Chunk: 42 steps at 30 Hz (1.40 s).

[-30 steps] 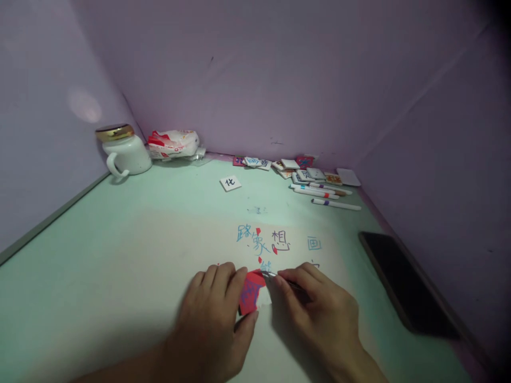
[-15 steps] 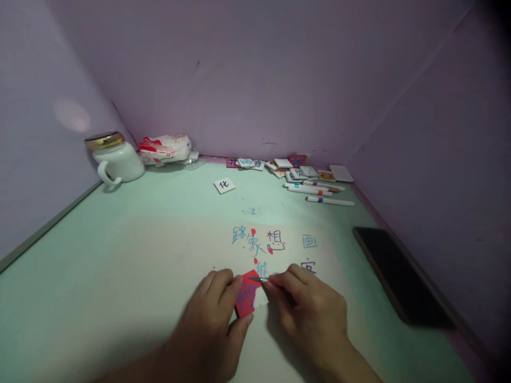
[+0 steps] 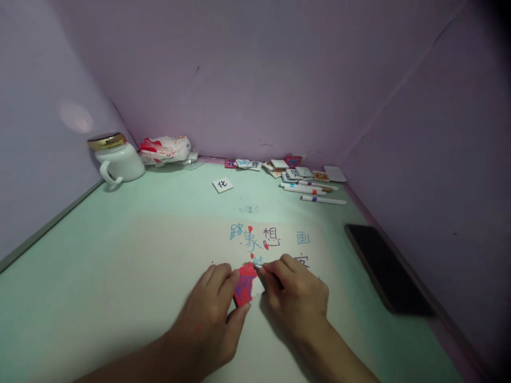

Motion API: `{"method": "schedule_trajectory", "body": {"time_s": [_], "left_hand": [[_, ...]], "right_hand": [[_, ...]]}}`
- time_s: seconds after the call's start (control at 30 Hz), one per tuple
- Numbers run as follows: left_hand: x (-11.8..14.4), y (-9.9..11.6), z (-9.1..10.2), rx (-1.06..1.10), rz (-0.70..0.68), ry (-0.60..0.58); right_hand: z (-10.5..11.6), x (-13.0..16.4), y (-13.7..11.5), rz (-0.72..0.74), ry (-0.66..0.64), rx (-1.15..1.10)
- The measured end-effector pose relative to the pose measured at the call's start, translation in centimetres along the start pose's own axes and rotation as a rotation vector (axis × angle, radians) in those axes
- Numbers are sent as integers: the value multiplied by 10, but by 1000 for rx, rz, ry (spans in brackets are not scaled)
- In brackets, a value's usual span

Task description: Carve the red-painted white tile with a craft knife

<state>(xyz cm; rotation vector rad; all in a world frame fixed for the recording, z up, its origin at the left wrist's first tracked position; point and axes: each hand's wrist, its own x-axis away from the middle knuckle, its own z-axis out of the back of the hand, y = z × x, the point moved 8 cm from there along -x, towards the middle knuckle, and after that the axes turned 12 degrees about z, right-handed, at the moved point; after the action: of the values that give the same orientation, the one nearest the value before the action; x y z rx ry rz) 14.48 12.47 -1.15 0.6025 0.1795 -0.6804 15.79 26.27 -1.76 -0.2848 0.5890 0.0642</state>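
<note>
Head view, near edge of table point(image 3: 80, 255): left hand point(image 3: 211, 314) pins a red tile point(image 3: 244, 284) w/ purple marks flat, fingers and thumb clamped on its left side. Right hand point(image 3: 295, 295) sits just beside it, fingers pinched together on a thin blade-like tool point(image 3: 258, 264), tip at the tile's top right corner. Looks like trimming or scraping is the step in hand; next move prob. needs a steady tip along that edge. Beyond, handwritten characters point(image 3: 255, 239) on the surface, 想 and 画 readable. Dark phone point(image 3: 383, 268) by right edge. Further back a white tile point(image 3: 222, 184) reading approx. 化, then markers point(image 3: 315, 191), tile pile point(image 3: 295, 170), mug point(image 3: 117, 159) at far left corner.
</note>
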Motion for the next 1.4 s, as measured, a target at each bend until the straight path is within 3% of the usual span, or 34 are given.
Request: {"method": "schedule_trajectory", "body": {"time_s": [0.13, 0.33, 0.47, 0.63, 1.17, 1.27, 1.4], "left_hand": [[-3, -2, 2, 43, 18, 8], [-6, -6, 1, 64, 79, -35], [-5, -7, 2, 60, 81, -22], [-2, -8, -2, 79, 81, -48], [-4, -1, -1, 139, 39, -75], [-3, -1, 0, 154, 40, -73], [-1, -2, -1, 146, 56, -75]], "right_hand": [[3, -3, 14, -63, 33, 50], [21, 2, 51, -271, 53, -24], [14, 0, 30, -95, -93, -142], [10, -1, 8, 24, -134, -160], [7, -1, -5, 41, 5, 103], [6, -7, 5, 2, 20, 148], [14, -5, 31, -144, 97, 10]]}}
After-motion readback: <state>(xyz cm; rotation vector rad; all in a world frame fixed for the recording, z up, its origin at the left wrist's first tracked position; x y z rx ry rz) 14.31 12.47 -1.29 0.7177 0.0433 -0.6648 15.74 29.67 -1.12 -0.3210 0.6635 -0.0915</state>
